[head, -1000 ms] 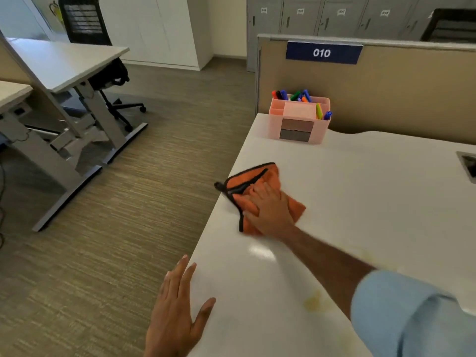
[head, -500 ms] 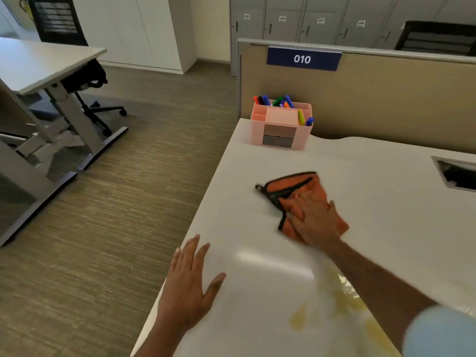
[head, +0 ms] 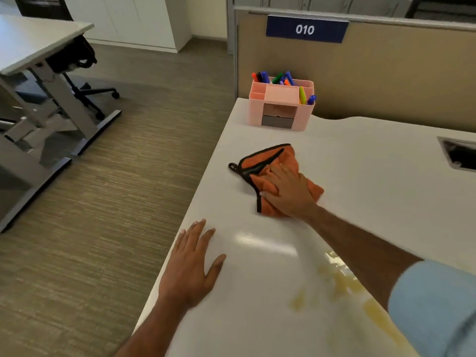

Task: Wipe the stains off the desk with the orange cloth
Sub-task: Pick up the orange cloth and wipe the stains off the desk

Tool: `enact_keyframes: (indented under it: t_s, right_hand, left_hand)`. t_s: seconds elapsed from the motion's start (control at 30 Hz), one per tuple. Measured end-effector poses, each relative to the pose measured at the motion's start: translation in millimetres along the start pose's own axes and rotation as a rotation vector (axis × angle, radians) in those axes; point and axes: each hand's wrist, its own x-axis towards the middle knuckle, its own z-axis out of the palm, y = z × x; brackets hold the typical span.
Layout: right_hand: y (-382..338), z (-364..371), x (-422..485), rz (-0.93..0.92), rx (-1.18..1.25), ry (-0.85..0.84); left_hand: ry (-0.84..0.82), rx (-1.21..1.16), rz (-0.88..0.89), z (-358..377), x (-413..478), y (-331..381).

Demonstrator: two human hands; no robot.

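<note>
An orange cloth (head: 260, 163) with black edging lies crumpled on the white desk (head: 373, 176), near its left edge. My right hand (head: 288, 191) presses down flat on the cloth's near half, fingers spread over it. My left hand (head: 192, 264) rests flat on the desk's left edge, fingers apart, holding nothing. Yellowish stains (head: 337, 282) spread over the desk near me, beside my right forearm and partly hidden under it.
A pink organiser (head: 280, 109) with coloured markers stands at the desk's far left corner against a beige partition (head: 386, 73) marked 010. A cable cut-out (head: 461, 157) opens at the right. Left of the desk lie carpet floor, another desk (head: 38, 39) and a black chair (head: 82, 81).
The view shifted, so the desk sits more to the left and the stains show more. My right hand stays pressed on the cloth; my left hand came further onto the desk.
</note>
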Motion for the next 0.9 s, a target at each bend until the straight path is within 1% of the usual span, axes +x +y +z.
enact_keyframes:
  t_s: [0.07, 0.13, 0.17, 0.23, 0.33, 0.4, 0.47, 0.5, 0.57, 0.63, 0.7, 0.77, 0.8, 0.83, 0.87, 0.9]
  right_hand:
    - [1, 5, -44, -0.119, 0.033, -0.006]
    - [17, 3, -79, -0.152, 0.066, 0.04]
    - [31, 0, -91, -0.129, 0.06, 0.074]
    - [63, -5, -99, 0.019, 0.036, 0.122]
    - [104, -15, -88, 0.323, 0.036, 0.175]
    - [104, -17, -78, 0.411, 0.049, 0.211]
    - [85, -14, -78, 0.428, 0.037, 0.223]
    - [70, -12, -82, 0.401, 0.031, 0.213]
    - [39, -4, -106, 0.267, 0.018, 0.148]
    - [9, 10, -146, 0.085, 0.025, 0.075]
    - [-14, 23, -197, -0.144, 0.058, 0.026]
    - [-16, 26, -238, -0.364, 0.11, -0.01]
    - [-7, 22, -247, -0.42, 0.12, -0.007]
    - [8, 17, -247, -0.403, 0.109, 0.01]
    - [24, 10, -241, -0.317, 0.097, 0.027]
    - [39, 4, -232, -0.173, 0.08, 0.043]
  left_hand:
    - [-0.014, 0.005, -0.004, -1, 1, 0]
    - [-0.031, 0.01, -0.002, -3, 0, 1]
    - [-0.037, 0.012, -0.001, -3, 0, 2]
    - [-0.045, 0.014, -0.004, -5, 0, 3]
    - [-0.051, 0.03, -0.003, -6, 0, 6]
    - [-0.058, 0.041, -0.009, -6, 0, 5]
    - [-0.067, 0.051, -0.011, -6, 0, 5]
    - [-0.072, 0.059, -0.011, -6, 0, 5]
    - [-0.081, 0.066, -0.011, -6, -1, 6]
    - [-0.085, 0.061, -0.016, -7, -3, 8]
    - [-0.078, 0.045, -0.028, -8, -4, 9]
    - [-0.072, 0.035, -0.033, -10, -4, 11]
    - [-0.068, 0.034, -0.035, -10, -5, 12]
    - [-0.063, 0.031, -0.034, -11, -4, 13]
    - [-0.06, 0.032, -0.032, -11, -4, 13]
    - [-0.059, 0.036, -0.029, -11, -5, 12]
